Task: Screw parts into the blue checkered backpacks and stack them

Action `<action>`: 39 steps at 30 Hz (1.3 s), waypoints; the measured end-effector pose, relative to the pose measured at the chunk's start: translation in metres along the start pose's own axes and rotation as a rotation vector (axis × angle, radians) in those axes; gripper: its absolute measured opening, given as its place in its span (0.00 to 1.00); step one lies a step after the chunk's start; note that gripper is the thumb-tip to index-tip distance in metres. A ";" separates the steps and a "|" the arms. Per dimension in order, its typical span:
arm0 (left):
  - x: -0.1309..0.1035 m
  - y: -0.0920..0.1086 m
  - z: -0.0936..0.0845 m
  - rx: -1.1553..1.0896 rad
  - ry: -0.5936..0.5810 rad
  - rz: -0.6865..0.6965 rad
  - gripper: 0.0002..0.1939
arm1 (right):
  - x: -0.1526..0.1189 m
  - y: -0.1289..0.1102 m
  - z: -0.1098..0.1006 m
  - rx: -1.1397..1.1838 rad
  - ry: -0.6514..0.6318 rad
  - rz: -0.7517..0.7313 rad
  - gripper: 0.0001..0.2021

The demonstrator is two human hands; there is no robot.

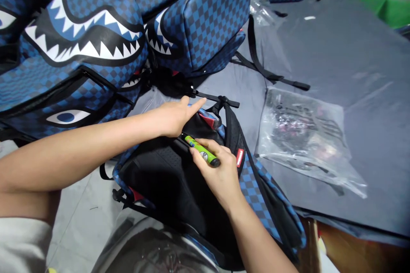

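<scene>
A blue-and-black checkered backpack (pixel 179 175) lies with its black padded back and straps facing up. My right hand (pixel 221 168) is closed around a green marker pen (pixel 201 149). The marker's dark front end points at the backpack's upper part, beside my left hand (pixel 176 117). That left hand presses on the backpack's top edge, one finger stretched out and the others bent against it, partly hidden. Close to my right wrist, a shoulder strap (pixel 232 128) with a small red label runs down the bag.
Checkered backpacks with shark mouths (pixel 86 38) pile up at the left and back (pixel 218 17). A clear plastic bag (pixel 301 132) with dark contents lies on the grey-covered table (pixel 368 106). Green material (pixel 381 6) shows far right. Clear plastic (pixel 153 247) is at the bottom.
</scene>
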State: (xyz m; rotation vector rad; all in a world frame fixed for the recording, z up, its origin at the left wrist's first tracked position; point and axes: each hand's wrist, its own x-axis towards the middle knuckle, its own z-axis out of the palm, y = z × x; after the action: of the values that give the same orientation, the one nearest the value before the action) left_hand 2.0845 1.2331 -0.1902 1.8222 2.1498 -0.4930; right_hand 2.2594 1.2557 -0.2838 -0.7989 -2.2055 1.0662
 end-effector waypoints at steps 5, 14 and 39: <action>0.006 -0.003 0.002 0.010 0.010 0.014 0.55 | 0.006 -0.004 -0.005 0.000 -0.063 -0.073 0.11; 0.009 -0.005 0.003 0.018 0.002 0.013 0.55 | 0.005 -0.004 -0.007 -0.070 -0.024 -0.081 0.10; 0.010 -0.007 0.004 0.025 -0.010 -0.003 0.57 | 0.010 -0.003 0.001 0.012 -0.037 -0.009 0.11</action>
State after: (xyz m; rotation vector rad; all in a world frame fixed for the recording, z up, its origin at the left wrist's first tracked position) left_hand 2.0760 1.2394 -0.1980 1.8259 2.1497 -0.5302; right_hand 2.2515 1.2610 -0.2794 -0.7689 -2.2290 1.0967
